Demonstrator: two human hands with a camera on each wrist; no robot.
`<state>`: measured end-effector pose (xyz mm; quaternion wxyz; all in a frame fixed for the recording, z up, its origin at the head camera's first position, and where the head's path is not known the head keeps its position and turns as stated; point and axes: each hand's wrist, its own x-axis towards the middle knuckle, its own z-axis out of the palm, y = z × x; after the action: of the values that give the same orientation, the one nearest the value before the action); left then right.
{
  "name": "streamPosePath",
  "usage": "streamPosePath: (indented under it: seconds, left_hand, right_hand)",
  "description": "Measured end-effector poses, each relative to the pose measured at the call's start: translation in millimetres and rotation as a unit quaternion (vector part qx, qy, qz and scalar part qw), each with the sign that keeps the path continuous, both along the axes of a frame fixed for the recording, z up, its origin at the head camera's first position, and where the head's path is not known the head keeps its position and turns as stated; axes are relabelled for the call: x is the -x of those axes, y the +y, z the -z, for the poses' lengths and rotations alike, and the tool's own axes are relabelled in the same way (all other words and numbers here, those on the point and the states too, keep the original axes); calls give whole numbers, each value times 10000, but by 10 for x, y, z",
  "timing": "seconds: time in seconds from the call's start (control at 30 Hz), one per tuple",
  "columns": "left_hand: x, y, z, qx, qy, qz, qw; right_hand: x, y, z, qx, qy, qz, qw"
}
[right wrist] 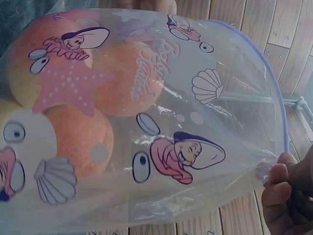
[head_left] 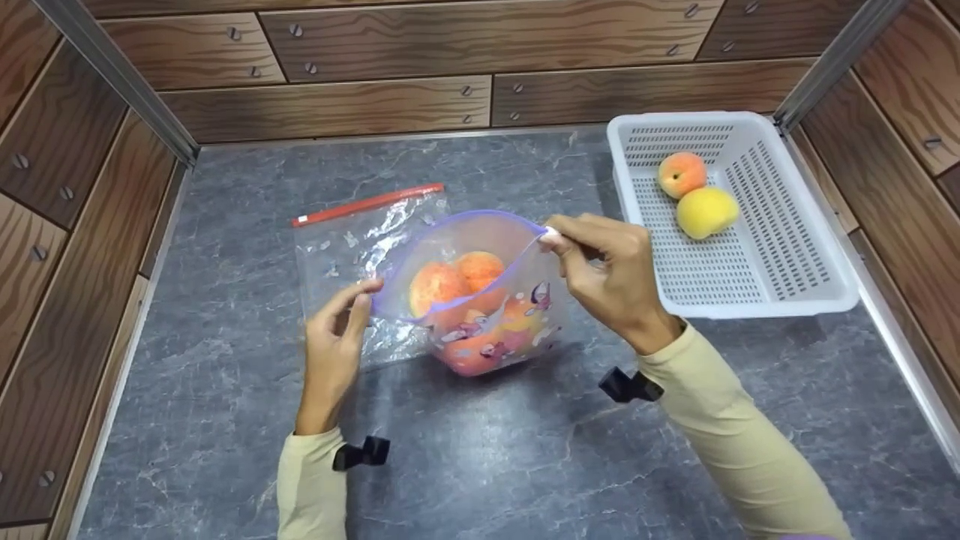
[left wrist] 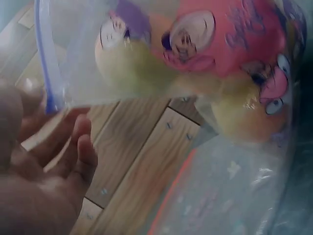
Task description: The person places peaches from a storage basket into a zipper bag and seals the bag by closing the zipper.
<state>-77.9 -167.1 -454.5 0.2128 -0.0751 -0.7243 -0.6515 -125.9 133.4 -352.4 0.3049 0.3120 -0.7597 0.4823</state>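
Note:
A clear zip bag [head_left: 525, 330] with a purple zip edge and printed cartoon figures stands in the middle of the table, its mouth wide apart. Several peaches [head_left: 439, 289] fill its lower part. My left hand [head_left: 334, 349] pinches the left corner of the mouth between thumb and forefinger. At the opposite corner, my right hand [head_left: 611, 274] grips the zip edge, thumb against curled fingers. The right wrist view shows the bag's printed side [right wrist: 190, 156] with starfish and shells, the peaches [right wrist: 127, 78] behind the film, and the right fingers bunching the corner.
Behind the bag, a second clear bag [head_left: 330, 262] with a red zip strip lies flat on the grey marbled table [head_left: 225, 420]. At the right, a white perforated basket [head_left: 780, 300] holds a peach [head_left: 682, 175] and a yellow fruit [head_left: 707, 213]. Wood-patterned walls [head_left: 390, 109] enclose the table.

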Motion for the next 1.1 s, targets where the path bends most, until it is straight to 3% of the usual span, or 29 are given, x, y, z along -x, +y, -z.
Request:
streamPosePath:
  seconds: [0.07, 0.17, 0.3, 0.47, 0.6, 0.87, 1.1]
  left_hand:
    - [-30, -10, 69, -303, -59, 399, 9987]
    - [-37, 7, 137, -667, 111, 601, 9959]
    - [-23, 31, 181, -899, 426, 709, 9925]
    - [-6, 82, 223, -962, 445, 855, 9907]
    - [14, 103, 224, -914, 518, 690, 9921]
    - [78, 147, 4, -568, 797, 16, 9952]
    - [100, 189, -245, -360, 978, 46, 9945]
  right_hand:
    - [13, 8, 21, 115, -77, -48, 9999]
    - [33, 33, 49, 291, -224, -120, 9993]
    - [50, 69, 91, 607, -548, -284, 9962]
    - [63, 109, 133, 979, -928, -452, 9898]
    - [68, 135, 154, 1120, -1103, -524, 9862]
    - [37, 230, 136, 1136, -1166, -482, 9855]
    - [9, 352, 96, 862, -1108, -236, 9898]
